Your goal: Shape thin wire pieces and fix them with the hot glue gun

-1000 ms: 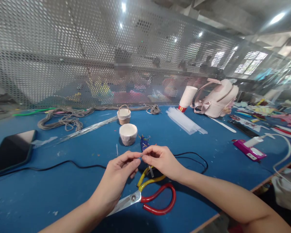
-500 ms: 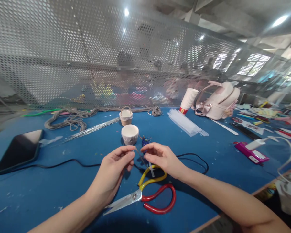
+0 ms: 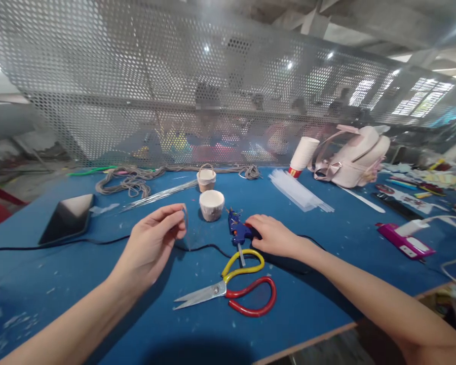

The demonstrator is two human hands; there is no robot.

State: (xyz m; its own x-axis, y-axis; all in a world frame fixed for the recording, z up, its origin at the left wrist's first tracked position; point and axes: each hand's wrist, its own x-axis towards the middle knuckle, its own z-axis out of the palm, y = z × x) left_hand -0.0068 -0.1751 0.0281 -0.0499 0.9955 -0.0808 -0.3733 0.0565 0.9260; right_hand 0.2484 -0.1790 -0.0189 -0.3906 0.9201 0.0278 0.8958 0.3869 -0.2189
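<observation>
Between the thumb and fingers of my left hand (image 3: 157,238) hangs a thin, pale, see-through strip (image 3: 187,228). My right hand (image 3: 273,234) is closed around the handle of a blue hot glue gun (image 3: 237,229), which lies on the table with a clear glue stick jutting from its rear. Closer to me lie scissors (image 3: 218,290) with one yellow and one red handle, blades pointing left. Just beyond my hands stands a white paper cup (image 3: 212,205) with a wrapped outside. Behind it is a small basket (image 3: 206,180) with an arched handle.
Grey cord (image 3: 125,182) and clear strips (image 3: 161,195) lie at the back left, near a dark tablet (image 3: 68,218). White sheets (image 3: 298,191), stacked paper cups (image 3: 304,154) and a pink backpack (image 3: 355,157) sit back right. A purple power strip (image 3: 405,242) is at right. Perforated metal (image 3: 137,116) stands behind.
My hands have moved apart. The left has gone left with the strip; the right has let go of the strip's side and taken hold of the glue gun. The view has shifted slightly.
</observation>
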